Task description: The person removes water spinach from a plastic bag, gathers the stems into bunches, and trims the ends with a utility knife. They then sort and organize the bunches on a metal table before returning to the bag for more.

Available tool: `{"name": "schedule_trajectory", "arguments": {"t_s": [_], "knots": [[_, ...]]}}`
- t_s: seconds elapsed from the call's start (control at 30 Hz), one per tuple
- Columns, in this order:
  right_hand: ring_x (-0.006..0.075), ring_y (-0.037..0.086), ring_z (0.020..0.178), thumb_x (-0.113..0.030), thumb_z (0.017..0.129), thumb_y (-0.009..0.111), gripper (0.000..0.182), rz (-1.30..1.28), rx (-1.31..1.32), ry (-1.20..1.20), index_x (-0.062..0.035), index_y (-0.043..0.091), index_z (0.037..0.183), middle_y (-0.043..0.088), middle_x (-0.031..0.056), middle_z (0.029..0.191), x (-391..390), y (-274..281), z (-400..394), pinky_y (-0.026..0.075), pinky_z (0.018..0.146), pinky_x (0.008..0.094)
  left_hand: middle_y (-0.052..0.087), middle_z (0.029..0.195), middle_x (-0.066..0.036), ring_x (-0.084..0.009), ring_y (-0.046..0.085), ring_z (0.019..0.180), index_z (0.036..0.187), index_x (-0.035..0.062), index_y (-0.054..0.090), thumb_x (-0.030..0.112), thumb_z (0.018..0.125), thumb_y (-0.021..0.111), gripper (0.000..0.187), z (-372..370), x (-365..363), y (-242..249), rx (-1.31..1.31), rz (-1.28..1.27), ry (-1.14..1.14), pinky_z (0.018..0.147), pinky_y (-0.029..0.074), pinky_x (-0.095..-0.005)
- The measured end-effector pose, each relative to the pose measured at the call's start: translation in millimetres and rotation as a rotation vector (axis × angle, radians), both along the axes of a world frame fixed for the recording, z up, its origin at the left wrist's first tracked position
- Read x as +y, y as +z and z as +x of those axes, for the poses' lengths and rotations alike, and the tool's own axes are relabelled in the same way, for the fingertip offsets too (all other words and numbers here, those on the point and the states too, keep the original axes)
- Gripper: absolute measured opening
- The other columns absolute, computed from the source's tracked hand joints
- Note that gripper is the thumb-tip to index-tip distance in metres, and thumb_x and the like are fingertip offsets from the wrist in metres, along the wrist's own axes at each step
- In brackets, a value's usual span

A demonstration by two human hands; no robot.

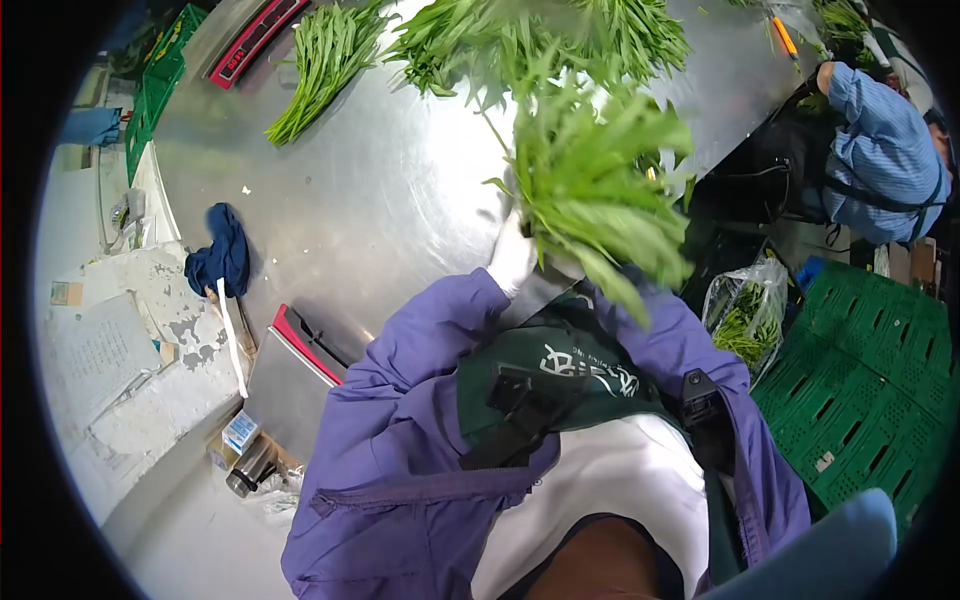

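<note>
bunch of leafy greens (605,175) is held up at the near edge of the steel table (330,200), just before the dark green apron (580,360); prob. it's kept close so little reach is needed. by the gloved left hand (513,252) it seems to be clamped at one side, w/ leaves fanned out loose, prob. so they aren't crushed. right hand (567,266) is mostly hidden by foliage, so its grip can't be made out.

farther off, a loose pile of greens (560,40) is heaped within reach. beside it a separate bundle (325,75) is laid w/ stems lined up, prob. for easy pick-up. a device w/ red display (255,45), poss. a scale, is set nr that bundle, presumably for handiness.
</note>
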State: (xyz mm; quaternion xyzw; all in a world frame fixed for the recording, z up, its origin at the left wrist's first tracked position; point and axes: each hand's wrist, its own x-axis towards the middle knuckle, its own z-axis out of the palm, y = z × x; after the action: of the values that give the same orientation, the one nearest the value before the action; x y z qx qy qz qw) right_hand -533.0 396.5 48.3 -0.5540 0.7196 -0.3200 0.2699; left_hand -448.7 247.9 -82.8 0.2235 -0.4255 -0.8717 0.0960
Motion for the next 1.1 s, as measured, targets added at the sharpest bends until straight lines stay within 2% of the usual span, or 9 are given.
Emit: {"name": "schedule_trajectory", "arguments": {"t_s": [0.03, 0.07, 0.17, 0.33, 0.4, 0.53, 0.8, 1.0, 1.1], "knots": [[0.0272, 0.056, 0.108, -0.014, 0.089, 0.055, 0.036, -0.008, 0.177, 0.050, -0.0008, 0.053, 0.122, 0.055, 0.0176, 0.123, -11, -11, -1, 0.044, 0.096, 0.0374, 0.060, 0.111, -0.010, -0.0216, 0.060, 0.099, 0.122, 0.0043, 0.050, 0.000, 0.084, 0.060, 0.039, 0, -3, 8, -0.052, 0.082, -0.006, 0.085, 0.050, -0.0308], [0.0253, 0.062, 0.092, -0.016, 0.080, 0.062, 0.034, 0.482, -0.231, -0.230, 0.0000, 0.060, 0.110, 0.064, 0.0155, 0.105, -57, -71, -9, 0.049, 0.083, 0.0348, 0.060, 0.111, -0.010, -0.0216, 0.060, 0.099, 0.122, 0.0043, 0.050, 0.000, 0.084, 0.060, 0.039, 3, -6, 4, -0.057, 0.086, -0.008, 0.085, 0.050, -0.0308], [0.0202, 0.062, 0.087, -0.023, 0.075, 0.068, 0.047, 0.480, -0.692, -0.283, -0.0020, 0.056, 0.115, 0.066, 0.0111, 0.095, -40, -136, -2, 0.048, 0.080, 0.0318, 0.065, 0.098, -0.009, -0.0202, 0.065, 0.087, 0.112, 0.0028, 0.057, 0.009, 0.089, 0.058, 0.024, 11, -8, -28, -0.235, 0.684, -0.009, 0.077, 0.052, -0.0328], [0.0243, 0.061, 0.096, -0.036, 0.073, 0.071, 0.062, 0.314, -0.851, -0.295, 0.0003, 0.053, 0.120, 0.064, 0.0165, 0.105, -39, -144, 16, 0.046, 0.085, 0.0313, 0.066, 0.097, -0.010, -0.0195, 0.065, 0.085, 0.108, 0.0011, 0.059, 0.013, 0.090, 0.058, 0.022, 31, -15, -25, -0.264, 0.585, -0.094, 0.074, 0.053, -0.0311], [0.0141, 0.061, 0.075, -0.010, 0.077, 0.073, 0.045, 0.409, -0.762, -0.398, -0.0009, 0.053, 0.116, 0.064, 0.0074, 0.088, -41, -162, 24, 0.050, 0.066, 0.0282, 0.066, 0.096, -0.010, -0.0189, 0.065, 0.079, 0.107, 0.0004, 0.060, 0.016, 0.089, 0.061, 0.024, 35, -17, -26, -0.344, 0.453, -0.140, 0.068, 0.054, -0.0300], [0.0122, 0.059, 0.060, -0.009, 0.077, 0.072, 0.035, 0.477, -1.148, -0.321, -0.0001, 0.057, 0.108, 0.064, 0.0048, 0.074, -47, -133, 15, 0.048, 0.051, 0.0265, 0.065, 0.101, -0.009, -0.0155, 0.064, 0.084, 0.116, 0.0011, 0.057, 0.020, 0.087, 0.065, 0.035, 36, -27, -18, -0.374, 0.117, -0.340, 0.073, 0.052, -0.0281], [0.0244, 0.065, 0.082, -0.033, 0.075, 0.072, 0.054, 0.536, -0.254, -0.331, 0.0042, 0.057, 0.112, 0.067, 0.0148, 0.087, -56, -102, 41, 0.050, 0.078, 0.0333, 0.065, 0.086, -0.007, -0.0148, 0.063, 0.073, 0.101, 0.0008, 0.062, 0.019, 0.081, 0.070, 0.028, 30, -24, -30, -0.489, 0.343, -0.113, 0.063, 0.052, -0.0280], [0.0136, 0.060, 0.061, -0.045, 0.083, 0.066, 0.050, 0.363, -1.065, -0.671, 0.0054, 0.064, 0.086, 0.066, 0.0100, 0.072, -40, -121, 11, 0.049, 0.059, 0.0251, 0.065, 0.095, -0.013, -0.0264, 0.063, 0.086, 0.104, 0.0002, 0.060, 0.017, 0.084, 0.057, 0.027, 35, -36, -28, -0.230, 0.815, -0.258, 0.083, 0.050, -0.0395], [0.0092, 0.057, 0.058, -0.025, 0.086, 0.066, 0.026, 0.139, -1.046, -0.725, 0.0014, 0.063, 0.086, 0.063, 0.0054, 0.069, -45, -123, 14, 0.046, 0.053, 0.0228, 0.065, 0.099, -0.015, -0.0287, 0.062, 0.088, 0.110, -0.0001, 0.058, 0.019, 0.082, 0.055, 0.033, 33, -35, -24, -0.361, 0.698, -0.167, 0.085, 0.050, -0.0420]]}}
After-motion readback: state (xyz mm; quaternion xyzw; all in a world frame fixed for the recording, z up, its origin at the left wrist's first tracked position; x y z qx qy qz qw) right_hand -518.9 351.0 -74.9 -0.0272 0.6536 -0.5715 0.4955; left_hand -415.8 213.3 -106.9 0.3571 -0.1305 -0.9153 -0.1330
